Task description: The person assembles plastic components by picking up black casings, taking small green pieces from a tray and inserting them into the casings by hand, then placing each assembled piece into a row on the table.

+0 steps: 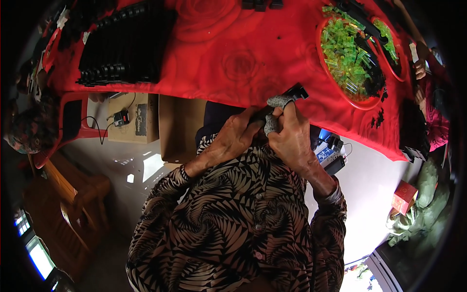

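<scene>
My left hand (pixel 234 134) is closed around one end of a long black plastic part (pixel 296 91) at the table's front edge. My right hand (pixel 294 138) pinches the same part nearer its far end, which sticks out past the fingers toward the upper right. Speckled grey covers (pixel 279 101) wrap the right thumb and index fingertip. Whatever lies between those two fingertips is hidden.
A red cloth (pixel 238 63) covers the table. Rows of black parts (pixel 126 48) lie at the left. A red basin (pixel 323 53) of green translucent pieces stands right, another beside it. Below are a cardboard box (pixel 182 129) and a red chair (pixel 73 119). Another person's hand (pixel 419 69) shows far right.
</scene>
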`<state>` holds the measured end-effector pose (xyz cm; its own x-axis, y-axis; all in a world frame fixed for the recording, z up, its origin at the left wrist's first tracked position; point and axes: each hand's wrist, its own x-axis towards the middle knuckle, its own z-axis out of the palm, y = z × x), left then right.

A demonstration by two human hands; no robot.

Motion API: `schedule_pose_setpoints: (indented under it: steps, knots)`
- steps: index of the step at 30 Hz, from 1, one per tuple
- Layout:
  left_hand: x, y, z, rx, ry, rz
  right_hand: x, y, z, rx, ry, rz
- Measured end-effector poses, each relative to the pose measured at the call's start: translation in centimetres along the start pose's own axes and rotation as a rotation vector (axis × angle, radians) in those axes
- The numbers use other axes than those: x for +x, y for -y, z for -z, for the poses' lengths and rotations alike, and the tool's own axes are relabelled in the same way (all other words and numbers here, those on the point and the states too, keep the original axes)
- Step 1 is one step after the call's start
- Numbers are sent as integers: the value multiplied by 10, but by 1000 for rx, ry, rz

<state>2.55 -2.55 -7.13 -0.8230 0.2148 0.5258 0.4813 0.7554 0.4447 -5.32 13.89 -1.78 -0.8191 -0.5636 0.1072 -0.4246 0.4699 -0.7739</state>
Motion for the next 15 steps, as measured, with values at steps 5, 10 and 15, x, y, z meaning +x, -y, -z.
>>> schedule_pose_setpoints:
  steps: [5, 10, 15]
  knots:
    - [23, -10, 9, -555, 243, 610, 0, 2, 0, -74, 1, 33]
    - [27, -15, 6, -540, 209, 781, -1, 2, -4, -121, -69, 80]
    - [21, -13, -7, -454, 116, 691, -5, 1, -11, -98, -120, 69]
